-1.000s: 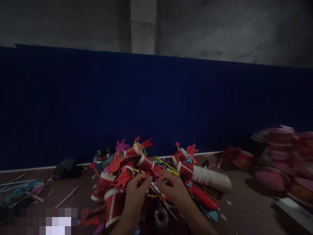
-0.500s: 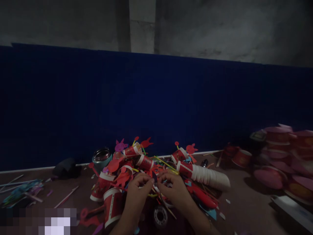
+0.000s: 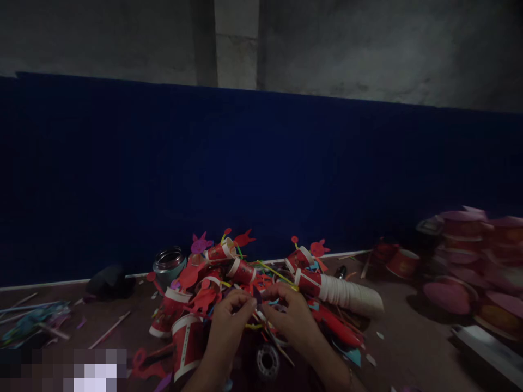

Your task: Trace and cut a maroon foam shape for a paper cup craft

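Note:
Close together over the heap, my left hand (image 3: 233, 314) and my right hand (image 3: 288, 310) have their fingertips nearly meeting. The left thumb and forefinger are pinched on a small dark purple piece (image 3: 256, 297), mostly covered by the fingers. My right thumb and forefinger are bent together beside it; what lies between them is too small to make out. Around the hands lie red paper cups (image 3: 242, 271) with red paper cut-outs (image 3: 205, 298) and yellow stems. Below them rests a tape roll (image 3: 268, 361).
A long stack of paper cups (image 3: 352, 295) lies right of my hands, above a red tool-like object (image 3: 339, 326). An open jar (image 3: 169, 265) stands back left, with loose straws (image 3: 110, 329) nearer. More pink-topped cups (image 3: 466, 256) are piled at far right. A blue panel (image 3: 261, 169) rises behind.
The dark purple piece between my fingertips has shifted and shows less now. Both hands keep almost the same place. The view has moved very slightly.

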`<state>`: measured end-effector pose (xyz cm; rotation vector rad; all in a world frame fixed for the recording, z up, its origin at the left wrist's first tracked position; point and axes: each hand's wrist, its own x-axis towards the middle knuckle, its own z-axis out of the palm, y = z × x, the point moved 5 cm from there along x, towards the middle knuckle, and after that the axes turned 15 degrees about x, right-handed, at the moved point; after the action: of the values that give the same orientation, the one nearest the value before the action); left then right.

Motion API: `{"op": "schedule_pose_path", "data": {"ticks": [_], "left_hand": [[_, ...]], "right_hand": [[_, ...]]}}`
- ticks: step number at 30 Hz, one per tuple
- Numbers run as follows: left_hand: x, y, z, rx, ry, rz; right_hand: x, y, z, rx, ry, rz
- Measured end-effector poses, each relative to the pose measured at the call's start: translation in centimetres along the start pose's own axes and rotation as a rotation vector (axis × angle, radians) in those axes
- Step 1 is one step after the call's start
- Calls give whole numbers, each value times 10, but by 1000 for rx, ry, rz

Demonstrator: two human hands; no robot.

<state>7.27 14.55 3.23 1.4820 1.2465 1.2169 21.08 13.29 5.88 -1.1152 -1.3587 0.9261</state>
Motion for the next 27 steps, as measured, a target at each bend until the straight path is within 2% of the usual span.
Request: {"op": "schedule_pose_path", "data": {"ticks": [9,13,17,20,22,25,27], "left_hand": [[0,-3,6,-57,-89,5],[0,-2,7,9,-136,45],[0,3,2,80,-59,116],[1,4,1,84,-33,110],[1,2,1,77,-8,96],[2,2,-3,121,67,98],[0,2,-6,185,126,112]], "right_hand": [[-2,-3,4,117,-136,-30],[-2,-5,3,120,-129,-15],[2,-2,1,76,-104,7],[3,-1,0,30,-118,-3],[3,-1,-3,5,-77,3],[-1,-1,-6,-14,-10,24],[-3,-2,-3,-17,-27,11]]}}
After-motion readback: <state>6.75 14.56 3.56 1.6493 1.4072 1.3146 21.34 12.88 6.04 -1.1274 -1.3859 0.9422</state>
